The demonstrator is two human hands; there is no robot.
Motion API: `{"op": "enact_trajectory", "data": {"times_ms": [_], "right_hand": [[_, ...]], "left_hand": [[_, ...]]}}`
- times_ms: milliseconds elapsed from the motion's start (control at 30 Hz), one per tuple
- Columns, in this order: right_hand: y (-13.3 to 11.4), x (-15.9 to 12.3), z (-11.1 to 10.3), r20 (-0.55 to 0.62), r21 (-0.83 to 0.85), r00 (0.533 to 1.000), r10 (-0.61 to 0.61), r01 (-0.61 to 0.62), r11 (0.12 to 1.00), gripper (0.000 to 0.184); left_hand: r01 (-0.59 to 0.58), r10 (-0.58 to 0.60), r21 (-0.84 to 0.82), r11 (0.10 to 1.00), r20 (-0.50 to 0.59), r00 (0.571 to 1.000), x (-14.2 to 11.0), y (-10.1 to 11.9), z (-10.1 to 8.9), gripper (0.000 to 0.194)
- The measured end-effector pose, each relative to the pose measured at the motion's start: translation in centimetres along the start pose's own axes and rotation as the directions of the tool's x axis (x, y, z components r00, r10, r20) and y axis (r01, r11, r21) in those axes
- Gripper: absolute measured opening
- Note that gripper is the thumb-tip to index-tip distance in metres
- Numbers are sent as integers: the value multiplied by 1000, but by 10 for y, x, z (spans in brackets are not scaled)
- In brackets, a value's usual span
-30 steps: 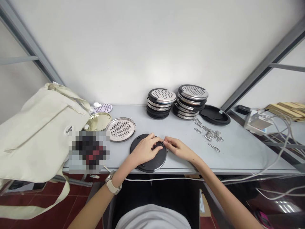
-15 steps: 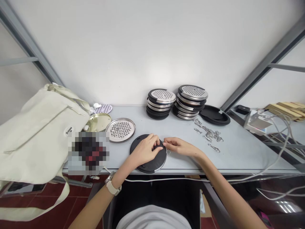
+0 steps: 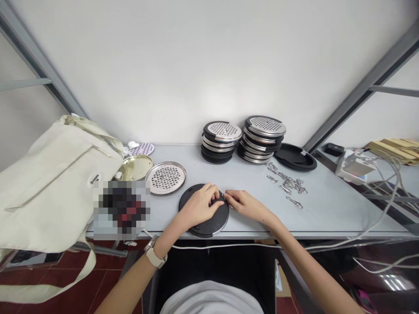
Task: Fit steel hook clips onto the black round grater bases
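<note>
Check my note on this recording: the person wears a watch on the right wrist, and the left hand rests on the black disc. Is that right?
Not quite: the head view shows the watch on the left wrist. The left hand does rest on the black disc.

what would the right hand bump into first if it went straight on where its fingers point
Probably the black disc at its rim, then the left hand on it, though depth is unclear from this view.
</note>
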State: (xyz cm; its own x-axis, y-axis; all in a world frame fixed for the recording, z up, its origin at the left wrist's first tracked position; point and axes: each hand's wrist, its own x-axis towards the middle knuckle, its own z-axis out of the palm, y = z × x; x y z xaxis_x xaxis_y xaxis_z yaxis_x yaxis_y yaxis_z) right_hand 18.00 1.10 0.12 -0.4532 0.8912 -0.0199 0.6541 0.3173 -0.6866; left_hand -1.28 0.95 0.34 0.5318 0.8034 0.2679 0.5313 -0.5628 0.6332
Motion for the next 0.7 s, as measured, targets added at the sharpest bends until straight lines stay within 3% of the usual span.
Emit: {"op": "enact_trajectory", "data": {"times_ms": [333, 700], "right_hand": [[0, -5, 14, -103, -235, 993, -51, 26, 972, 29], [5, -2, 11, -34, -258, 996, -86, 74, 963, 28]], "left_hand": [[-7, 6, -8, 1000, -19, 1000, 1, -2, 3, 9], [-8, 8, -6, 1000, -23, 1000, 1, -2, 5, 10]]}}
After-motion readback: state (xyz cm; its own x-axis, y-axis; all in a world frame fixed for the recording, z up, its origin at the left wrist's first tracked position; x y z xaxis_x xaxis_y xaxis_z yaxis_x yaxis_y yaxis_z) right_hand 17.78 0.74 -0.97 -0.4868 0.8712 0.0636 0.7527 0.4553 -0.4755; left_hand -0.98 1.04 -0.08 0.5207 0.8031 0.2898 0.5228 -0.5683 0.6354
